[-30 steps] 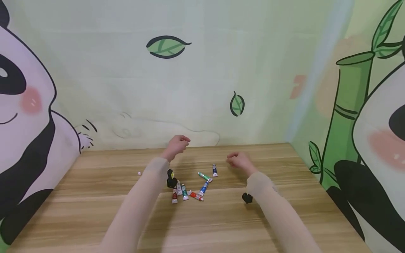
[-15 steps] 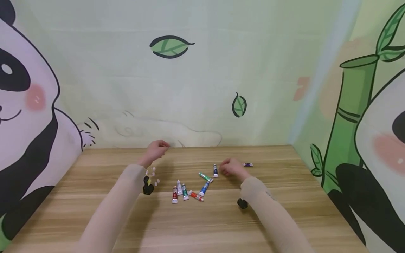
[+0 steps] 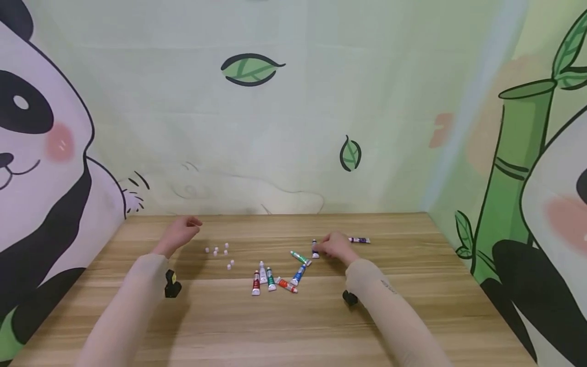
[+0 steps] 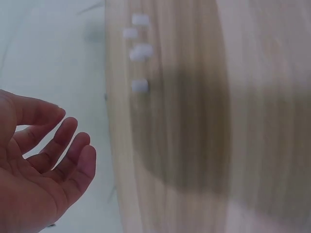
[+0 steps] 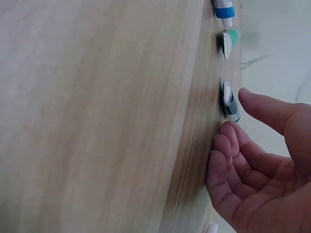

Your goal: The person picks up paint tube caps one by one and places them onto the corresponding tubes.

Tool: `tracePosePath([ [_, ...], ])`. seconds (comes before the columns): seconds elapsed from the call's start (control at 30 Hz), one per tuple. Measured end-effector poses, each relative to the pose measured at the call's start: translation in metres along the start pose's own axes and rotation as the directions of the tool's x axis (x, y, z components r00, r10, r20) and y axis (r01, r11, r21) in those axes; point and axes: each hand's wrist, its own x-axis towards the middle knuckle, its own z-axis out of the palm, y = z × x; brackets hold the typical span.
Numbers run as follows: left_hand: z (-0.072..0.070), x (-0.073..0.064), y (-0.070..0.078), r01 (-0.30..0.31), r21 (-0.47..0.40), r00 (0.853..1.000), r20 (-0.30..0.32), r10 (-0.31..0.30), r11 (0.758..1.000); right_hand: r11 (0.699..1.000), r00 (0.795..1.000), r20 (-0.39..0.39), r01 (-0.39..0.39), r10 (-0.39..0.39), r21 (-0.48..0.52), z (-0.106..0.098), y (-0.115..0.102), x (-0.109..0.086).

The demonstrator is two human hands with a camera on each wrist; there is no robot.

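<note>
My right hand point(image 3: 337, 247) is at a dark blue paint tube point(image 3: 315, 250) toward the back of the table. In the right wrist view that tube point(image 5: 228, 99) lies between the spread thumb and the bent fingers; the thumb tip looks apart from it, and the index fingertip is close to its end. A purple tube point(image 3: 359, 240) lies just beyond this hand. My left hand point(image 3: 179, 234) hovers near the back left edge, its fingers loosely bent around nothing. Several small white cap-like pieces point(image 3: 216, 249) are scattered to its right, blurred in the left wrist view.
More paint tubes lie mid-table: green point(image 3: 300, 258), blue point(image 3: 298, 274), orange-red point(image 3: 287, 285), teal point(image 3: 270, 279), white point(image 3: 263, 272) and dark red point(image 3: 256, 283). A panda-printed backdrop point(image 3: 275, 127) rises behind the wooden table point(image 3: 293, 326). Black camera mounts point(image 3: 172, 288) sit at both wrists.
My left hand has swept left, uncovering the white pieces. My right hand has come left and lower to the dark blue tube, and the purple tube has come into view beyond it.
</note>
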Motion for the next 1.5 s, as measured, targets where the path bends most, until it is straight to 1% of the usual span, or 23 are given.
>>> tracePosePath([
  [0.1, 0.0, -0.004, -0.009, -0.025, 0.031, 1.0, 0.006, 0.025, 0.999, 1.0, 1.0, -0.001, 0.007, -0.007, -0.025, 0.0, -0.001, 0.001],
  [0.27, 0.005, -0.01, -0.017, -0.082, 0.084, 0.994, 0.075, 0.076, 0.993, 0.997, 0.999, -0.001, 0.032, -0.033, -0.071, 0.002, -0.003, 0.003],
  [0.33, 0.008, -0.011, -0.019, -0.093, 0.094, 0.992, 0.098, 0.083, 0.991, 0.997, 1.0, 0.004, 0.025, -0.025, -0.071, 0.002, -0.003, 0.004],
  [0.5, 0.014, -0.012, -0.023, -0.059, 0.075, 0.99, 0.133, 0.049, 0.995, 0.998, 1.0, 0.014, 0.01, -0.009, -0.056, 0.001, -0.003, 0.003],
  [0.53, 0.015, -0.012, -0.025, -0.063, 0.075, 0.989, 0.138, 0.052, 0.995, 0.998, 1.0, 0.014, 0.013, -0.012, -0.055, 0.001, -0.003, 0.003],
  [0.63, 0.018, -0.011, -0.028, -0.076, 0.056, 0.988, 0.137, 0.068, 0.995, 0.998, 1.0, 0.008, 0.016, -0.016, -0.058, 0.0, -0.001, 0.003],
  [0.73, 0.022, -0.011, -0.032, -0.112, 0.042, 0.986, 0.132, 0.106, 0.993, 0.998, 1.0, 0.003, 0.01, -0.009, -0.056, -0.001, 0.0, 0.003],
  [0.8, 0.025, -0.011, -0.035, -0.121, 0.036, 0.985, 0.127, 0.115, 0.992, 0.998, 1.0, 0.007, 0.01, -0.009, -0.055, 0.0, 0.001, 0.003],
  [0.93, 0.028, -0.011, -0.038, -0.146, 0.054, 0.981, 0.139, 0.138, 0.988, 0.998, 0.999, 0.031, 0.011, -0.009, -0.057, 0.0, 0.003, 0.003],
  [1.0, 0.03, -0.011, -0.038, -0.149, 0.063, 0.98, 0.142, 0.139, 0.987, 0.997, 1.0, 0.026, 0.014, -0.012, -0.077, -0.002, 0.004, 0.003],
  [1.2, 0.035, -0.009, -0.036, -0.188, 0.079, 0.975, 0.139, 0.176, 0.979, 0.993, 1.0, -0.001, 0.005, -0.005, -0.115, -0.01, 0.009, 0.002],
  [1.33, 0.035, -0.008, -0.036, -0.22, 0.099, 0.968, 0.146, 0.205, 0.97, 0.994, 1.0, 0.015, -0.003, 0.005, -0.113, -0.016, 0.012, -0.001],
  [1.4, 0.035, -0.007, -0.036, -0.228, 0.112, 0.967, 0.144, 0.211, 0.967, 0.994, 1.0, 0.025, -0.006, 0.008, -0.106, -0.02, 0.013, -0.002],
  [1.5, 0.034, -0.004, -0.039, -0.23, 0.128, 0.968, 0.134, 0.213, 0.965, 0.992, 0.999, 0.038, 0.017, -0.012, -0.128, -0.024, 0.015, -0.004],
])
